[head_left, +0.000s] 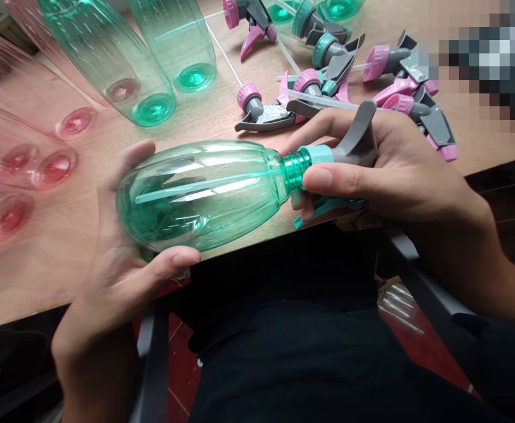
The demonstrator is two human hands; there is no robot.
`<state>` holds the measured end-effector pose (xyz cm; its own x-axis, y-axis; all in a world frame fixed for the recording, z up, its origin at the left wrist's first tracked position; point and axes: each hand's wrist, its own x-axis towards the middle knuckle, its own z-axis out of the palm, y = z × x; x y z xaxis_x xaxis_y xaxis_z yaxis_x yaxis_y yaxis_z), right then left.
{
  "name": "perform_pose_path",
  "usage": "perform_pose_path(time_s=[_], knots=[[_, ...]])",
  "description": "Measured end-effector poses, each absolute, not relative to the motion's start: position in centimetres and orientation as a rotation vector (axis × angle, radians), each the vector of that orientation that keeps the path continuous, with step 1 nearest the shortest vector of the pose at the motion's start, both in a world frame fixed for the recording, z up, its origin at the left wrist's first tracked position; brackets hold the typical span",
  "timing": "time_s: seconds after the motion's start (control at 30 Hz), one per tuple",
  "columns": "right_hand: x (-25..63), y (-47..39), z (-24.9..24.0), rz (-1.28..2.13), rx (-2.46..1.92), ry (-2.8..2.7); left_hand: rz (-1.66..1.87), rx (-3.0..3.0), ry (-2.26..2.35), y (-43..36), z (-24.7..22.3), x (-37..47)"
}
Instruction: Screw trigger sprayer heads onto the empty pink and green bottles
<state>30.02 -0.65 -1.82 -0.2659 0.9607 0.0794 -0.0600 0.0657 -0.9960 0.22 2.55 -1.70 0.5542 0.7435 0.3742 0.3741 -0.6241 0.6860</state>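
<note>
A clear green bottle (204, 197) lies sideways in the air above the table's front edge, its neck pointing right. Around its base wraps my left hand (125, 258), thumb along the near side. My right hand (398, 164) grips a spray trigger head (357, 141) with a grey body and teal collar at the bottle's threaded neck (295, 170). The head's straw (204, 185) runs inside the bottle. Green thread still shows beside the collar. Part of the teal trigger (328, 208) peeks out below my right fingers.
Several loose spray heads, pink-grey (266, 111) and teal-grey (328, 53), lie behind my right hand on the wooden table (204, 123). Green bottles (151, 106) stand at the back left, pink bottles (54, 167) at the left. A blurred-out patch (495, 64) covers the upper right.
</note>
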Motion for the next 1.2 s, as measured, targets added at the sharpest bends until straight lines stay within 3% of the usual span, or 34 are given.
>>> perform_pose_path(time_s=[1.2], knots=[[30.1,-0.8,-1.6,1.351,-1.022,-1.423,0.917,2.192,0.931,2.6,-1.7,0.0]])
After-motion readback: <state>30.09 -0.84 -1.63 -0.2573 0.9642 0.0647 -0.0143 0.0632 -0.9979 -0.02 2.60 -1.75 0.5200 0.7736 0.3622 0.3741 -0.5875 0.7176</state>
